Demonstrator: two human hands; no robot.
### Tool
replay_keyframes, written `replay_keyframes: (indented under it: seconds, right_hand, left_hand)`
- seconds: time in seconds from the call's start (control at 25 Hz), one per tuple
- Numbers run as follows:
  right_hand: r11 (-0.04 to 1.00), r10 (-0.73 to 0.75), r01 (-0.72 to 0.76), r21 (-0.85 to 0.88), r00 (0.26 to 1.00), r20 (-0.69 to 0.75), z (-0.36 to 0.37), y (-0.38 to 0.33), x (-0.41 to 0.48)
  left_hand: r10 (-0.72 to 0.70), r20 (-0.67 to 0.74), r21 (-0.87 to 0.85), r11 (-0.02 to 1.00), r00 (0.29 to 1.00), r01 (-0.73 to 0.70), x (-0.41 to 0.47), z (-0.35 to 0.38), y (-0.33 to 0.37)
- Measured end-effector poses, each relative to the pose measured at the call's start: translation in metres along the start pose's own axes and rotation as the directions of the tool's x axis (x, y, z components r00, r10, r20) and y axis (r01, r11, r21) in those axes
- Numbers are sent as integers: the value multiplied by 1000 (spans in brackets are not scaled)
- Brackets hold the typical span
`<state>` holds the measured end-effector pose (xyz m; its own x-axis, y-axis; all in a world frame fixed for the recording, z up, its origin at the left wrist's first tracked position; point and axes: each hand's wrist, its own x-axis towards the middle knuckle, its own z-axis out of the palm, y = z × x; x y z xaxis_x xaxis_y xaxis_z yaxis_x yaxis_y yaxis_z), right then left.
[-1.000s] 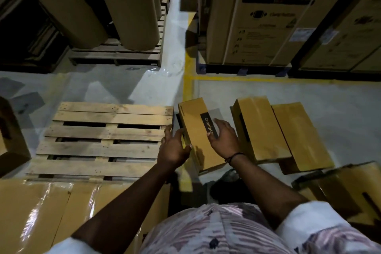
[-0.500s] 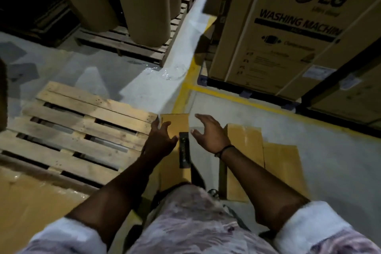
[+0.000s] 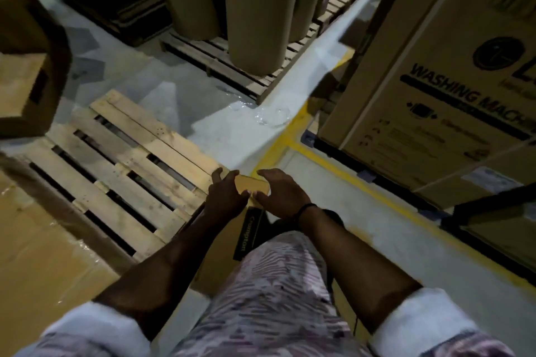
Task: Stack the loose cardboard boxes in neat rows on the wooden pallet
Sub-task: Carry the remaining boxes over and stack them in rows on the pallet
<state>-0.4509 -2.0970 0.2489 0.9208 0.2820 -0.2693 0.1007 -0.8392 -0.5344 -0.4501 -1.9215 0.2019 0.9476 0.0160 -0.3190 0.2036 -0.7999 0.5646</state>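
Wooden pallet (image 3: 121, 165) lies to your left, slats bare, its right corner just beside your left hand (image 3: 224, 200). Cardboard box (image 3: 249, 187) sits between your hands, long axis running from your body away toward yellow floor line (image 3: 278, 142), far end peeking past fingers. Left hand wraps box's left edge, right hand (image 3: 282, 197) cupped on right edge, both grasping it. Left hand nearer pallet, so your coming move likely swings box leftward
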Motion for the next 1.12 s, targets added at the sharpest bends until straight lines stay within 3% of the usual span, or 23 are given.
replay_keyframes:
  seconds: [0.2, 0.4, 0.68, 0.92, 1.0, 1.12]
  right_hand:
    - [998, -55, 54, 37, 998, 34, -23, 36, 74]
    - [988, -142, 149, -39, 980, 141, -70, 71, 198]
    - [928, -292, 342, -146, 914, 282, -128, 52, 346]
    - [814, -438, 560, -155, 766, 470, -127, 18, 425]
    - [755, -471, 639, -149, 686, 555, -119, 8, 453]
    - [629, -486, 769, -118, 506, 713, -103, -7, 484]
  left_hand:
    - [-142, -39, -73, 988, 989, 139, 60, 20, 6]
    - [-281, -93, -179, 948, 955, 262, 156, 21, 38]
    - [-449, -197, -294, 875, 872, 384, 250, -25, 61]
    - [-678, -233, -431, 715, 697, 551, 264, -28, 38]
    - [-786, -191, -502, 593, 589, 629, 262, -13, 33]
    - [-885, -142, -585, 436, 443, 684, 259, 12, 35]
